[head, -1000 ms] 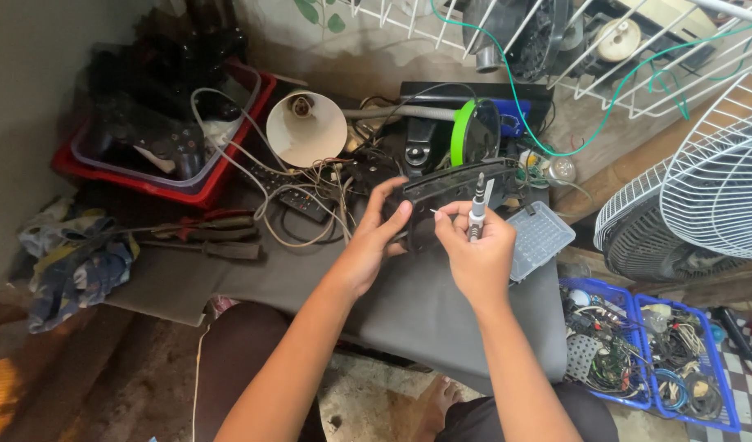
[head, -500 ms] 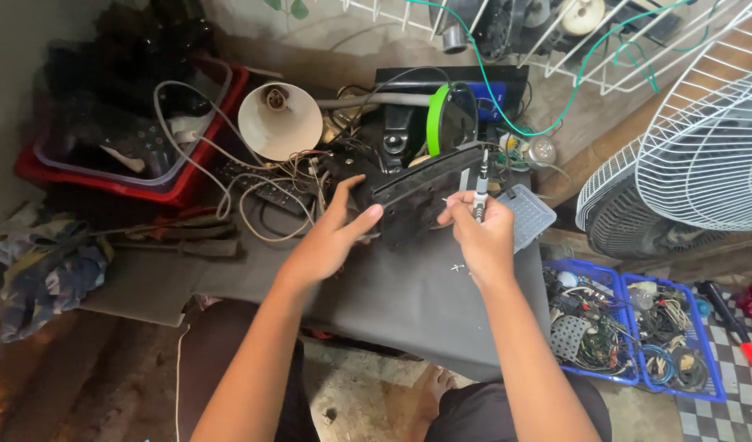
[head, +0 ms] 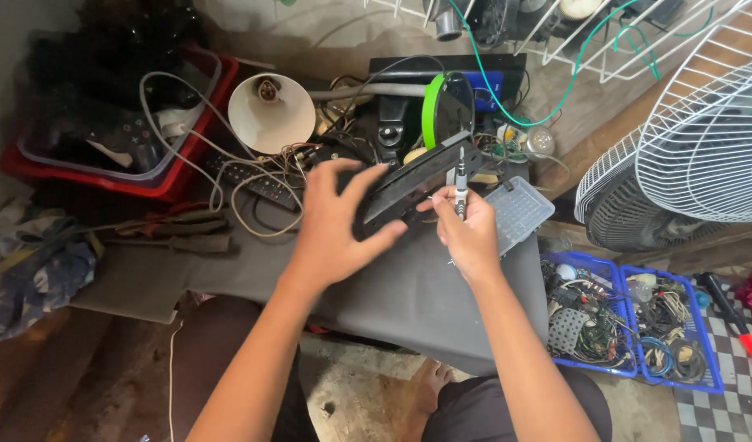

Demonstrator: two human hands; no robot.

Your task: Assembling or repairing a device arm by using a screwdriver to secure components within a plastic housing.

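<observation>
The long black device (head: 413, 184) sits tilted on the grey work surface (head: 417, 286), its right end raised toward the green-rimmed black disc (head: 445, 106) behind it. What kind of device it is cannot be made out; its left part is covered by the left hand (head: 335, 221), and its underside is out of sight. That hand lies spread over the near edge, the thumb low against the front and the fingers arched over the top, so it steadies the device more than clamps it. The right hand (head: 466, 233) is closed around a slim silver screwdriver (head: 461, 184), held upright just beside the device's right half; the tip is hidden behind the fingers, so whether it meets the device cannot be told.

Against half a second ago, the left fingers have lifted and fanned wider across the top of the device, while the right hand's grasp on the screwdriver looks the same.

Just right of the right hand lies a clear plastic compartment box (head: 515, 214). Behind the device a white lamp shade (head: 270, 110) lies among tangled cables, with a red tray (head: 188, 176) of dark parts to the left. To the right stand a white fan grille (head: 703, 139) and blue baskets (head: 630, 364) of wires, partly cut off by the frame edge.
</observation>
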